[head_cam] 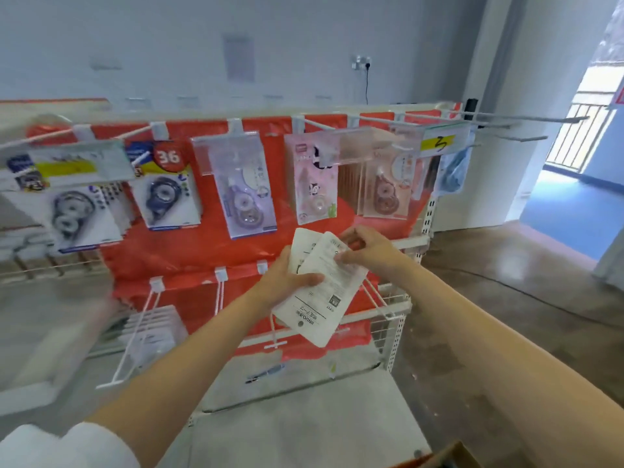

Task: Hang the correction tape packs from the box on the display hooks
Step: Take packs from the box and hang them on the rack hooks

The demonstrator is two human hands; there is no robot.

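Note:
My left hand (287, 278) grips a small stack of white correction tape packs (320, 298), their printed backs facing me, in front of the red display panel (209, 244). My right hand (368, 246) pinches the upper edge of the front pack. Above them several packs hang on white display hooks: a purple one (241, 194), a pink one (315, 184) and a peach one (385, 187). A bare lower hook (378, 298) sticks out just right of the stack. A corner of the cardboard box (449, 456) shows at the bottom right.
More hooks with blue packs (165, 187) and grey packs (74, 211) hang at the left. Long bare hooks (506, 121) jut out at the top right. A low hook (138, 336) carries white packs. A white shelf base (304, 417) lies below; an open doorway (574, 163) is at the right.

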